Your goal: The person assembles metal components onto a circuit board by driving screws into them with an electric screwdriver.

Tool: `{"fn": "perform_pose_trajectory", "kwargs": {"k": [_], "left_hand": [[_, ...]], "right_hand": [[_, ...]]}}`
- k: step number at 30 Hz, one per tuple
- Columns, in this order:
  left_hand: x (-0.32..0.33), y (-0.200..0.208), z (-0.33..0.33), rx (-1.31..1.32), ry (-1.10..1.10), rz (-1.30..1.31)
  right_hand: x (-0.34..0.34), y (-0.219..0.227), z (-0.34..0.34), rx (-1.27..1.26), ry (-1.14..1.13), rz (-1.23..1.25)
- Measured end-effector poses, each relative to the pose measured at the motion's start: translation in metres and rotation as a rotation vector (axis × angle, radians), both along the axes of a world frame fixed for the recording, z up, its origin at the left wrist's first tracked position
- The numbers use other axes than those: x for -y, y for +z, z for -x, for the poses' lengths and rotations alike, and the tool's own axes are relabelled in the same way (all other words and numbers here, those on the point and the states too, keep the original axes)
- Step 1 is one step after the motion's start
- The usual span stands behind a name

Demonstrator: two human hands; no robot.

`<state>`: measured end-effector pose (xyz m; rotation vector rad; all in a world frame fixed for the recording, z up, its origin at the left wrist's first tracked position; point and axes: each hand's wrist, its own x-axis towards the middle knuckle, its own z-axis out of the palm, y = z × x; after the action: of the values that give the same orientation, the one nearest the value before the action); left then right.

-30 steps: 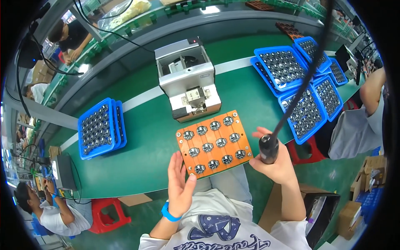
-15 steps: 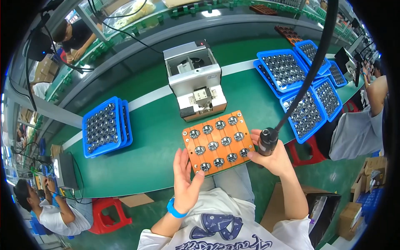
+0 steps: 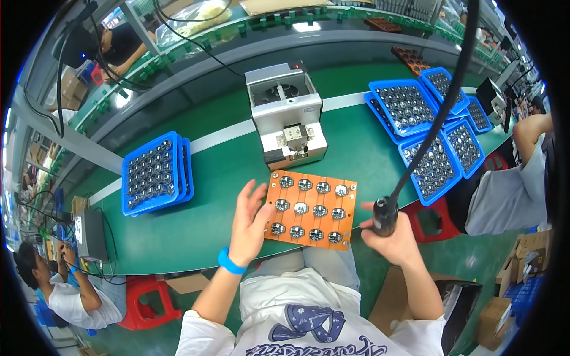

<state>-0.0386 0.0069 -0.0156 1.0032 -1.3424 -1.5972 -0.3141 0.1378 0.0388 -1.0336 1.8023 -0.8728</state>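
Observation:
An orange fixture board (image 3: 310, 223) lies near the front edge of the green table, with rows of small round circuit boards (image 3: 301, 208) in its pockets. My left hand (image 3: 249, 228) is beside its left edge, fingers stretched and apart, the thumb touching the edge. In my right hand (image 3: 396, 238), right of the board and apart from it, is a dark corded electric screwdriver (image 3: 385, 215). Its cable (image 3: 432, 127) runs up past the top of the view; its tip is hidden. Behind the board stands a grey-white bench machine (image 3: 288, 113) with a metal block at its front.
Stacked blue trays (image 3: 178, 199) of round parts stand at the left, and several more blue trays (image 3: 436, 199) at the right. Farther back are orange fixtures (image 3: 409, 59) and a conveyor line. Co-workers sit on both sides; a red stool (image 3: 430, 221) is at the right.
The fixture board has turned clockwise and sits slightly nearer me. My right hand has come off its right edge with the screwdriver; my left hand has shifted left and up along it.

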Motion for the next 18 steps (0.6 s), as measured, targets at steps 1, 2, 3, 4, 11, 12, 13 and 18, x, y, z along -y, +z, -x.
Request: {"fn": "perform_pose_trajectory", "kwargs": {"k": [1, 2, 3, 4, 11, 12, 13, 18], "left_hand": [[-0.007, -0.001, -0.001, 0.175, 0.075, 0.193], [-0.022, -0.004, -0.005, 0.348, 0.151, 0.386], [-0.043, -0.002, -0.009, 0.275, 0.242, 0.327], [-0.066, -0.002, -0.014, 0.150, 0.241, 0.179], [-0.130, -0.008, -0.005, -0.143, 0.057, -0.143], [-0.131, -0.006, -0.003, -0.144, 0.063, -0.140], [-0.131, -0.005, -0.002, -0.215, 0.052, -0.176], [-0.120, -0.002, -0.008, -0.350, 0.001, -0.234]], "right_hand": [[0.006, -0.003, 0.007, 0.015, -0.036, 0.071], [0.012, -0.009, 0.014, 0.029, -0.071, 0.141], [0.019, -0.014, 0.024, -0.024, -0.056, 0.114], [0.029, -0.011, 0.030, -0.033, -0.008, 0.047], [0.066, -0.015, 0.037, 0.145, 0.224, 0.026], [0.068, -0.013, 0.034, 0.144, 0.230, 0.027], [0.070, -0.008, 0.031, 0.134, 0.214, -0.030], [0.042, -0.001, 0.022, -0.012, 0.179, -0.058]]}}
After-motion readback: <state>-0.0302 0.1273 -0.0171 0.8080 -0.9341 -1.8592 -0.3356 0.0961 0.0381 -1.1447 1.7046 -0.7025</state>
